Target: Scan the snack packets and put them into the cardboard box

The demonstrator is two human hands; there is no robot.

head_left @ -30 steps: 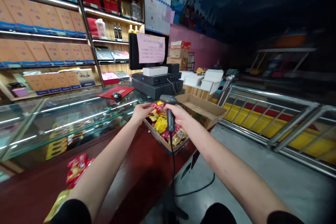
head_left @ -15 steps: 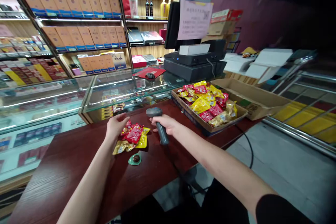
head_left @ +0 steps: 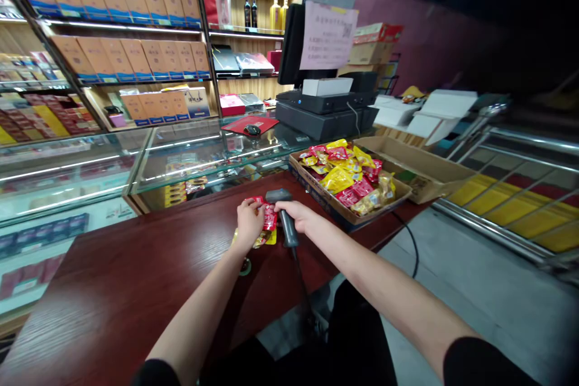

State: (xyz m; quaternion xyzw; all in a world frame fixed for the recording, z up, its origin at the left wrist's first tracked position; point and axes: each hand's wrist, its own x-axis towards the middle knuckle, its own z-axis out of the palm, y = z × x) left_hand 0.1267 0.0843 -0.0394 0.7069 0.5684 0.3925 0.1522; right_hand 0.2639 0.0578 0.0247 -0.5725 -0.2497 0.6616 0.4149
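Note:
My right hand (head_left: 295, 215) is wrapped around the handle of a dark grey barcode scanner (head_left: 289, 232), held above the brown tabletop. The scanner's head points left, close to the packets. My left hand (head_left: 250, 224) is closed on a red snack packet (head_left: 270, 218) just left of the scanner. Beneath that hand lie yellow and gold packets (head_left: 270, 237), partly covered by it. A small green item (head_left: 245, 266) with a dark round centre lies near my left wrist, half hidden by the forearm.
An open carton of red, yellow and gold packets (head_left: 344, 178) stands right of my hands, beside another open cardboard box (head_left: 434, 178). Behind are a glass display counter (head_left: 199, 151), a mouse (head_left: 252, 130) and a till (head_left: 316, 117). A metal rail (head_left: 520, 139) stands at right.
My left hand has moved right, onto the red packet, and closed. The small pile now sits nearer the scanner. My right hand still holds the scanner; the view has shifted slightly.

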